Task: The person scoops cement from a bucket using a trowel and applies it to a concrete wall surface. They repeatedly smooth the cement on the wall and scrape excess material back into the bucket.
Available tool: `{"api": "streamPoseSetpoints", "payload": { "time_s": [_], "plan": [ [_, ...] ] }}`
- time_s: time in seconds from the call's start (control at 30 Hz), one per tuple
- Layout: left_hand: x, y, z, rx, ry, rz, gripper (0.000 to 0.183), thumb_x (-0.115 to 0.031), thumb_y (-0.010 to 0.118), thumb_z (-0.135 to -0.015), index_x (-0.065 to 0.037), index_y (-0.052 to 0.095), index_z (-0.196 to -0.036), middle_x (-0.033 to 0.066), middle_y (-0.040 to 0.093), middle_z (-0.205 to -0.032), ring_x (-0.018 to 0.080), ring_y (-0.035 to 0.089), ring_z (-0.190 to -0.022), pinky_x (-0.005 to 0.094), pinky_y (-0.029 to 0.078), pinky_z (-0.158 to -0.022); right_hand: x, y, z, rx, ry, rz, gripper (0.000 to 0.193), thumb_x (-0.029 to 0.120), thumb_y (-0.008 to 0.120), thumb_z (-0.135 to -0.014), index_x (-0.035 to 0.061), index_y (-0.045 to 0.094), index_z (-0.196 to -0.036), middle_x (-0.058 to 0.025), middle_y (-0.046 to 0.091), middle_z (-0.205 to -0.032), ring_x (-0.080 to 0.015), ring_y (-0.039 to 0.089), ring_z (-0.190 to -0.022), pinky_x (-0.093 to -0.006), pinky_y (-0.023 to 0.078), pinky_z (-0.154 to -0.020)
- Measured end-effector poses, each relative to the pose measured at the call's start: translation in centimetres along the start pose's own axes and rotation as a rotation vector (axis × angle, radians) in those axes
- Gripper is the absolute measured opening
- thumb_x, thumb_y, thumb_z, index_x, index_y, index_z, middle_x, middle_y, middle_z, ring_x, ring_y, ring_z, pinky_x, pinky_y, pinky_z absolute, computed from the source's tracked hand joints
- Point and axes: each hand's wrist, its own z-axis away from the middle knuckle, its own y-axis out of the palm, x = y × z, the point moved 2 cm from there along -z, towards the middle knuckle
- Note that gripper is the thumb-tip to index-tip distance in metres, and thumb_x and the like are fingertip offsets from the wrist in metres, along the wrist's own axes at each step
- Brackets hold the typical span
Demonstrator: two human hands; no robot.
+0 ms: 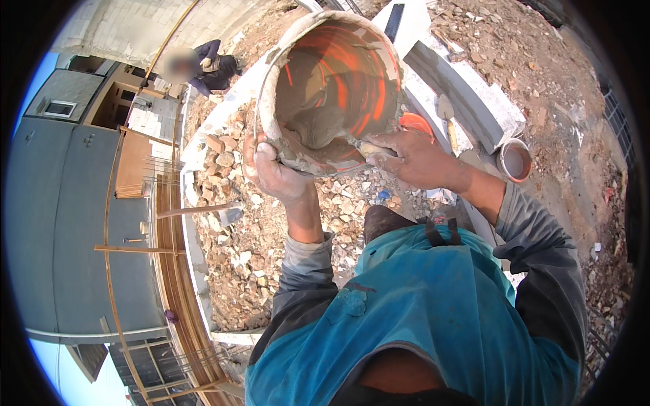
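- Head view looks down on a bed of broken rubble [230, 250], which fills the ground from centre toward eight o'clock.
- White blocks [467, 101] lie at two o'clock, beside the rubble.
- An orange bucket [330, 88] smeared with grey mortar is held up at twelve o'clock, tipped so its mouth faces the camera, wet mortar pooled inside.
- Left hand [274, 172] is curled tight on the bucket's lower rim at ten o'clock of centre.
- Right hand [413, 159] clamps the rim at one o'clock, fingers over the edge.
- A small round tub [514, 161] sits at three o'clock.
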Motion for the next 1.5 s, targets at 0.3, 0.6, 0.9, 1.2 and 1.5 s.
{"api": "streamPoseSetpoints", "payload": {
  "time_s": [0.3,0.6,0.9,1.2,1.5],
  "plan": [
    [-0.4,0.2,2.6,-0.023,0.525,-1.035,0.030,-0.011,0.075,-0.067,0.002,0.054,-0.085,0.0188,0.057,-0.094,0.0329,0.055,-0.083,0.0387,0.047,-0.072,0.5,2.0,-2.3,-0.029,0.178,-0.286,0.051,0.025,0.051,-0.094,-0.0039,0.040,-0.135,-0.0069,0.053,-0.056,-0.0113,0.051,-0.043,-0.0279,0.042,-0.043],
    [3.5,-0.4,4.5,-0.297,-0.085,0.062,0.034,-0.023,0.038,-0.092,0.002,0.059,-0.100,0.0117,0.058,-0.100,0.0188,0.057,-0.091,0.0323,0.048,-0.074,0.6,2.7,-3.6,-0.138,0.144,-0.379,0.051,0.028,0.053,-0.095,-0.0036,0.043,-0.133,-0.0043,0.056,-0.072,-0.0068,0.048,-0.048,-0.0238,0.041,-0.045],
    [7.6,0.0,5.1,-0.503,-0.382,0.428,0.034,-0.034,0.042,-0.093,-0.005,0.054,-0.107,0.0092,0.057,-0.102,0.0227,0.058,-0.092,0.0369,0.049,-0.079,1.2,2.1,-1.3,-0.344,0.099,-0.474,0.048,0.018,0.053,-0.094,-0.0033,0.040,-0.135,-0.0025,0.053,-0.072,-0.0053,0.046,-0.051,-0.0218,0.040,-0.047],
    [18.7,-6.5,4.4,-0.564,-0.408,0.069,0.031,-0.023,0.044,-0.086,0.005,0.056,-0.094,0.0141,0.057,-0.099,0.0248,0.055,-0.084,0.0398,0.048,-0.073,-4.7,1.9,6.0,-0.491,0.138,-0.195,0.047,0.019,0.061,-0.088,-0.0026,0.044,-0.127,-0.0110,0.061,-0.099,-0.0125,0.056,-0.073,-0.0269,0.047,-0.064],
    [24.8,-17.8,14.1,-0.571,-0.685,-0.641,0.030,-0.015,0.040,-0.087,0.002,0.054,-0.107,0.0132,0.055,-0.110,0.0292,0.057,-0.096,0.0471,0.052,-0.079,-28.1,10.3,22.9,-0.583,0.914,-0.030,0.034,0.021,0.065,-0.084,-0.0017,0.054,-0.107,-0.0132,0.063,-0.082,-0.0199,0.061,-0.074,-0.0329,0.049,-0.069]
  ]
}}
